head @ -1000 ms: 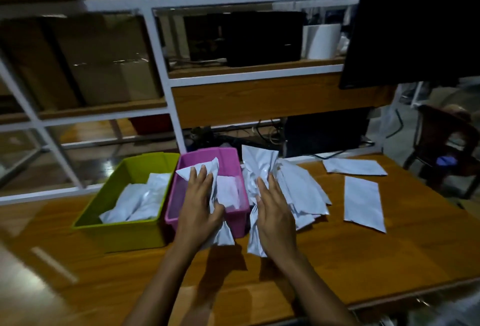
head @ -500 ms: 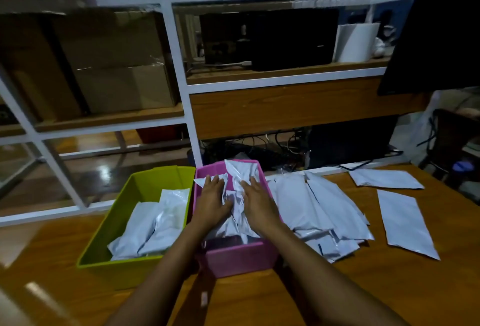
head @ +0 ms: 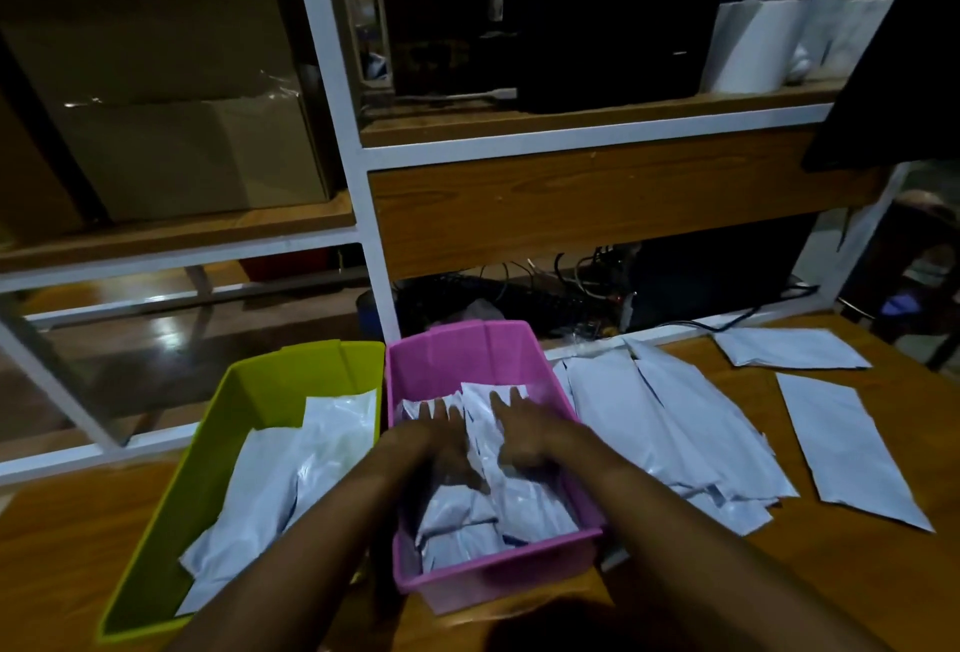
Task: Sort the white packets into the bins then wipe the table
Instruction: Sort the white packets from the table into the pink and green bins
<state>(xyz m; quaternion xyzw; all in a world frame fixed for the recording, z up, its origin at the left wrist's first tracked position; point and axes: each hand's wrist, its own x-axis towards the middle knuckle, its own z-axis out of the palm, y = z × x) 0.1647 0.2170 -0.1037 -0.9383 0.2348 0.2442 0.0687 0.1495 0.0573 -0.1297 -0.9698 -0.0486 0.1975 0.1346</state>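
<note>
Inside the pink bin (head: pixel 493 578), left hand (head: pixel 444 438) and right hand (head: pixel 522 438) lie flat, uncurled, pressing the white packets (head: pixel 498 511) down, gripping nothing. Risk imo: slick stack springs back or bin skids if pushed hard. Right of the hands a loose pile (head: pixel 649 422) covers the table (head: pixel 893 578), two more packets (head: pixel 841 448) beyond; green bin (head: pixel 223 422) just left. Wiping's blocked atm.

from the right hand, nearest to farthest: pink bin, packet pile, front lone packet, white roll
1. pink bin, right hand inside it
2. packet pile, right of bin
3. front lone packet, farther right
4. white roll, back shelf
</note>
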